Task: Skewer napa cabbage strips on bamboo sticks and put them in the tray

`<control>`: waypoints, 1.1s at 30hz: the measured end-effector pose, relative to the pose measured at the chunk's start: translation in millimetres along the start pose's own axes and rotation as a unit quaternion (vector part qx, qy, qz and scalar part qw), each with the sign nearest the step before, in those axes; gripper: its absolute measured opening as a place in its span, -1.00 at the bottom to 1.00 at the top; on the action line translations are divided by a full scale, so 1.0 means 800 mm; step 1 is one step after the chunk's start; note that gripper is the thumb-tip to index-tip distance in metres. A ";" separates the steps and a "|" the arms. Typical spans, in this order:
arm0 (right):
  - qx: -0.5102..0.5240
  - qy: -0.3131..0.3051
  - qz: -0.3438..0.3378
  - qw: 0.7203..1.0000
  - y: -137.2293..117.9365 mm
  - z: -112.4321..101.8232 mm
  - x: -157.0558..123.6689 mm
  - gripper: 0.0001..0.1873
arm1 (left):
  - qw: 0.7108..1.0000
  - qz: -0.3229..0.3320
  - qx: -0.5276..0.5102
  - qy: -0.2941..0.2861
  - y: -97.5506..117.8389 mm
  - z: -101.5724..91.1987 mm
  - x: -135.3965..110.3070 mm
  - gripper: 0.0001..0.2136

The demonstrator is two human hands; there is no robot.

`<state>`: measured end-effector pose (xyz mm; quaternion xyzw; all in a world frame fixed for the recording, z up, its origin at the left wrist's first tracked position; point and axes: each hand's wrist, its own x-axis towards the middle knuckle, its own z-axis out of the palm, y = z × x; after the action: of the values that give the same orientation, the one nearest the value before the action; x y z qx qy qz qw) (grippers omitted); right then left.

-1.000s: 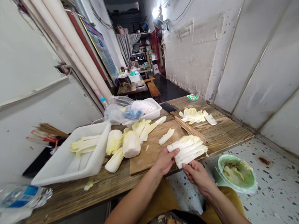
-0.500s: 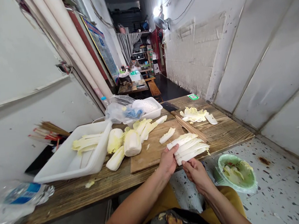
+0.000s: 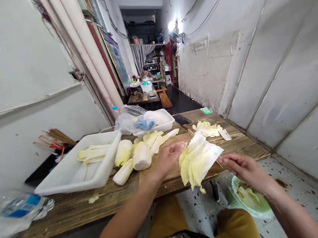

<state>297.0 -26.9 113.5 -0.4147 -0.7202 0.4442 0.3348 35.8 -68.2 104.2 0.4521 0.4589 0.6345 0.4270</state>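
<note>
Several napa cabbage leaves (image 3: 197, 158), threaded on thin wooden skewers, hang fanned out over the table's front edge, yellow frilly ends pointing down and left. My right hand (image 3: 240, 166) is closed on the skewers' bare ends at the right. At the upper left edge of the leaves, my left hand (image 3: 171, 156) pinches with thumb and fingertips; it seems to grip a leaf edge there. Behind the leaves lies a wooden cutting board (image 3: 149, 177), partly hidden by them and my left arm. Beside it sit a cut cabbage heart (image 3: 142, 155) and loose leaves (image 3: 156, 141).
A white bin (image 3: 98, 181) with cabbage strips stands left. Cabbage leaves (image 3: 207, 128) lie at the back right near a cleaver (image 3: 181, 119) and loose skewers (image 3: 188, 129). A green lined bucket (image 3: 231, 197) is on the floor. A person (image 3: 146, 73) sits far back.
The leaves have turned, so their frilly ends now point down-left. My right hand has moved right onto the skewers, and my left hand has shifted to the leaves' upper left edge.
</note>
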 end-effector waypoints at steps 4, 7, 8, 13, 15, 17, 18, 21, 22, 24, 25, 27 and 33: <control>0.003 -0.085 0.036 0.996 -0.024 -0.016 0.001 -0.53 | 0.990 -0.052 -0.088 -0.101 0.012 0.007 0.013 -0.55; 0.003 -0.119 0.054 0.991 -0.030 -0.010 -0.005 -0.55 | 0.980 -0.082 -0.082 -0.160 0.004 0.016 0.013 -0.61; 0.004 -0.126 0.058 0.990 -0.031 -0.007 -0.008 -0.56 | 0.978 -0.086 -0.076 -0.171 0.000 0.019 0.010 -0.66; 0.006 -0.145 0.057 0.988 -0.038 0.009 -0.007 -0.55 | 0.967 -0.124 -0.103 -0.196 -0.011 0.033 -0.004 -0.67; -0.001 -0.149 0.052 0.988 -0.043 0.015 -0.003 -0.58 | 0.964 -0.135 -0.101 -0.204 -0.012 0.037 -0.007 -0.67; -0.008 -0.147 0.036 0.988 -0.047 0.019 0.000 -0.64 | 0.961 -0.137 -0.102 -0.219 -0.012 0.036 -0.007 -0.66; -0.010 -0.146 0.028 0.989 -0.048 0.020 0.001 -0.65 | 0.957 -0.137 -0.110 -0.232 -0.011 0.035 -0.007 -0.65; -0.013 -0.153 0.012 0.988 -0.049 0.021 -0.002 -0.63 | 0.938 -0.156 -0.139 -0.276 -0.009 0.030 -0.006 -0.60; -0.014 -0.159 0.011 0.987 -0.049 0.021 -0.004 -0.62 | 0.935 -0.163 -0.139 -0.281 -0.009 0.029 -0.006 -0.60; -0.017 -0.169 0.009 0.985 -0.047 0.020 -0.007 -0.61 | 0.933 -0.175 -0.133 -0.284 -0.008 0.029 -0.007 -0.62; -0.019 -0.172 0.007 0.985 -0.047 0.019 -0.009 -0.61 | 0.933 -0.179 -0.130 -0.283 -0.008 0.030 -0.008 -0.64; -0.025 -0.177 0.005 0.984 -0.046 0.018 -0.013 -0.63 | 0.933 -0.183 -0.129 -0.281 -0.010 0.033 -0.009 -0.65; -0.046 -0.167 -0.014 0.985 -0.049 0.015 -0.019 -0.70 | 0.943 -0.155 -0.076 -0.285 -0.009 0.035 -0.006 -0.67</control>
<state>281.7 -54.9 143.0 -0.3392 -0.7916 0.4687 0.1967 65.2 -66.0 101.4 0.5031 0.3328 0.4385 0.6662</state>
